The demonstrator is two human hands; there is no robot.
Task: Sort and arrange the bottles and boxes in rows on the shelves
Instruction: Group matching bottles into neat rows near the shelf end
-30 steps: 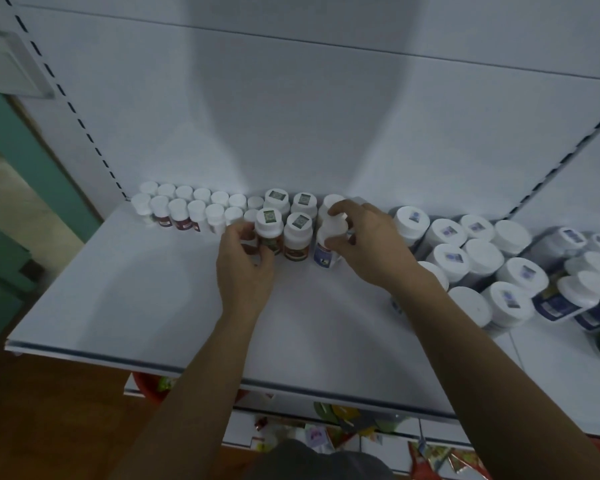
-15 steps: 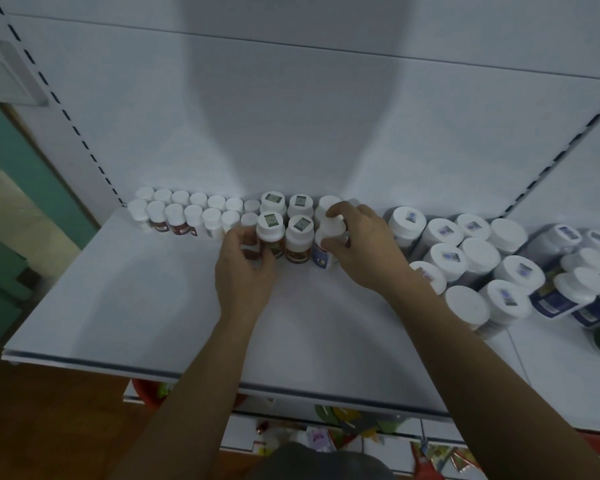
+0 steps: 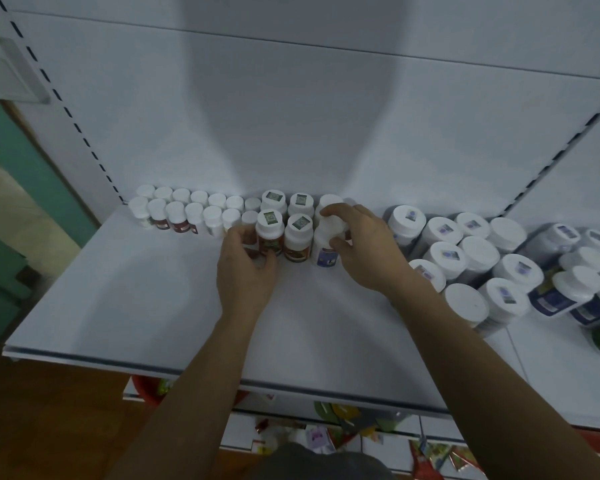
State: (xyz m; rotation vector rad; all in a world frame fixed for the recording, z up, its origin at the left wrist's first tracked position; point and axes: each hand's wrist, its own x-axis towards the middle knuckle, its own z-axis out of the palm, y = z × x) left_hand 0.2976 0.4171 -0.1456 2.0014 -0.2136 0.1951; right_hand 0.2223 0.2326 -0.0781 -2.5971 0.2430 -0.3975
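At the middle of the frame, a red-brown-labelled bottle with a white cap is being gripped low on its body by the left hand. The fingers are being curled round its left side and the thumb round its front, so the foot of the bottle is being hidden. Whether a small bottle just behind is also being touched cannot be told.

Just right of it, past one like bottle, a blue-labelled bottle is being pinched by the right hand. One finger is being laid over the cap and the thumb pressed to the side, and most of the label is being covered.

Both bottles are being kept upright at the back of the white shelf. Two rows of small bottles are being shown at centre left, their labels too dim to read. Larger bottles are being crowded at centre right, some being tilted, some being cut off by the right edge. A lower shelf with blurred packets is being partly hidden at the bottom.
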